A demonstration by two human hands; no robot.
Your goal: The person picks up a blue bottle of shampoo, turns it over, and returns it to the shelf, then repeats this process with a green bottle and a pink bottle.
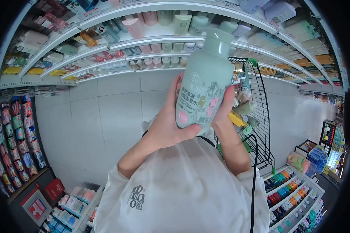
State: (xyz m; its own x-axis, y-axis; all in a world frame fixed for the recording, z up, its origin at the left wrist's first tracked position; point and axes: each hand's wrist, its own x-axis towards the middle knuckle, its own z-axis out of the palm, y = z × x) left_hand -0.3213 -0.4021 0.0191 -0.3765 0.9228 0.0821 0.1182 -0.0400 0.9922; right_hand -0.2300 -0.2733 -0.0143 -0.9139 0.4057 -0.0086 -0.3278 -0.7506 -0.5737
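Note:
A large pale green shampoo bottle [200,83] is held up in front of my chest, slightly tilted, its printed label facing me. My left hand [165,120] wraps round its lower left side, with the thumb across the bottom edge. On the other side my right hand [224,106] grips the bottle's lower right, its fingers partly hidden behind it. The bottle's top end is nearest the shelves. Just right of my right hand stands a black wire shopping cart [265,112] with green corners, holding several bottles, among them a yellow one [237,119].
Curved by the lens, white store shelves [159,40] with rows of bottles run across the front. Grey floor tiles [116,97] lie below them. Packaged goods hang on a rack [17,136] at left; a stocked display shelf [295,194] stands at lower right. A black cable [254,186] hangs over my shirt.

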